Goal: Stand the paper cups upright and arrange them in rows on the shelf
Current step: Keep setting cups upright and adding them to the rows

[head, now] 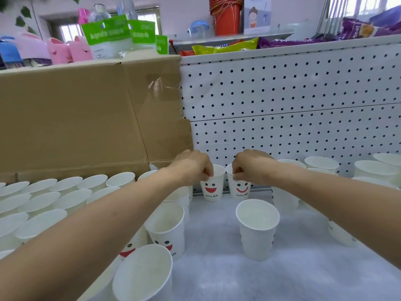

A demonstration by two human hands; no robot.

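The left hand (193, 168) is pinching a smiley cup (211, 189) by its rim. The right hand (249, 166) is pinching the neighbouring cup (241, 190) likewise. Both are standing upright, empty.

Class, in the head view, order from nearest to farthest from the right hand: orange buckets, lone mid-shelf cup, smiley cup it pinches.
1. Smiley cup, pinched by the right hand.
2. Lone cup, in front, toward the camera.
3. Orange buckets, high up at the back.
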